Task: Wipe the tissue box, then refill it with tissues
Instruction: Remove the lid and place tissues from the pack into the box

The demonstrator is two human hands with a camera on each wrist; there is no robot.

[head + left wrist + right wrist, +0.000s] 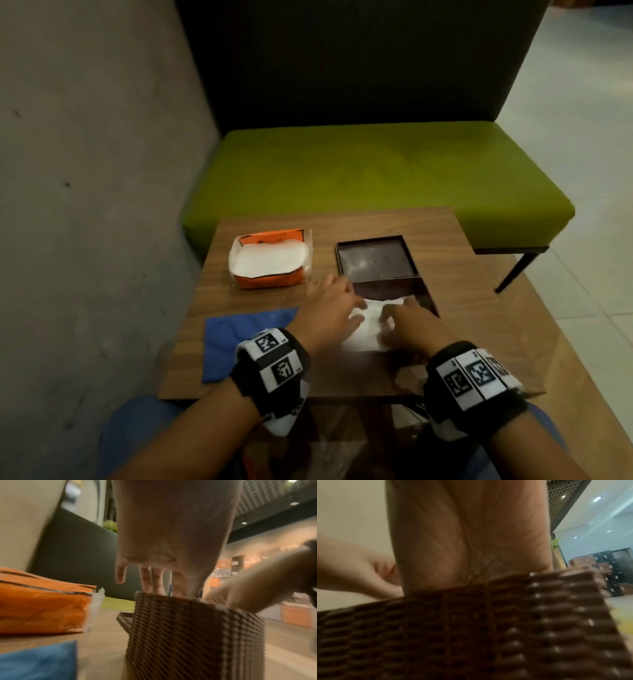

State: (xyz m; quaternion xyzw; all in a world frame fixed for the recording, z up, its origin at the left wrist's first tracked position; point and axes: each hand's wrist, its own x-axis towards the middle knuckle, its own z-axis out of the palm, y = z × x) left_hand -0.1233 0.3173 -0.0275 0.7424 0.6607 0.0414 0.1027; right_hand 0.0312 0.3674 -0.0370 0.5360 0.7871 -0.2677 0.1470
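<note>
The brown woven tissue box (pixel 430 301) stands open on the wooden table (pixel 479 325), with a stack of white tissues (pixel 368 320) lying in its top. Both hands are on the stack. My left hand (pixel 342 301) presses its left side with straight fingers that reach down past the box rim (pixel 193 635). On the stack's right side, my right hand (pixel 402 313) lies flat; its fingertips are hidden behind the box wall (pixel 471 635) in the right wrist view. The box's dark lid (pixel 375 258) lies upside down just behind the box.
An opened orange tissue pack (pixel 270 260) sits at the table's back left. A folded blue cloth (pixel 239 339) lies at the front left. Behind the table are a green bench (pixel 376 164) and a grey wall on the left.
</note>
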